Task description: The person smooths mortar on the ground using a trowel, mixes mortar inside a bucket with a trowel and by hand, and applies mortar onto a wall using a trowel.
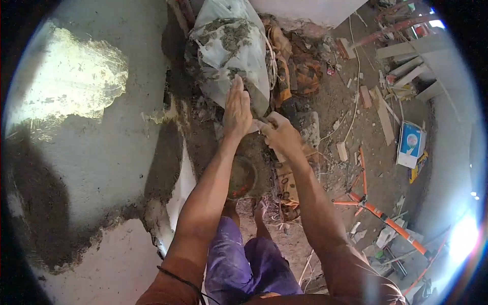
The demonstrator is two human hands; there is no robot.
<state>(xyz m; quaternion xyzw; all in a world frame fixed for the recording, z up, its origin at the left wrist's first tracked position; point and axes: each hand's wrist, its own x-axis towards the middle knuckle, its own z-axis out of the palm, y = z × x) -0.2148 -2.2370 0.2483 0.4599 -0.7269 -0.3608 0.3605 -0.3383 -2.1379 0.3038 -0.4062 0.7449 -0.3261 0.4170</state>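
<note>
My left hand (238,109) is stretched out flat, its fingers together and pointing away from me, at the near side of a white plastic sack (213,58) with grey wet mortar (231,35) on top. To its right, my right hand (282,134) is closed with bent fingers round the end of a thin pale piece (253,127). That piece spans the gap to my left palm; its kind cannot be made out. Below my hands stands a round bucket (243,178) with murky contents, partly hidden by my left forearm.
A wall with patchy grey plaster (117,152) rises on the left. Orange-brown patterned cloth (305,76) lies beside the sack. Rubble, wooden boards (384,114), an orange metal stand (378,212) and a blue-and-white box (410,144) are on the floor at right.
</note>
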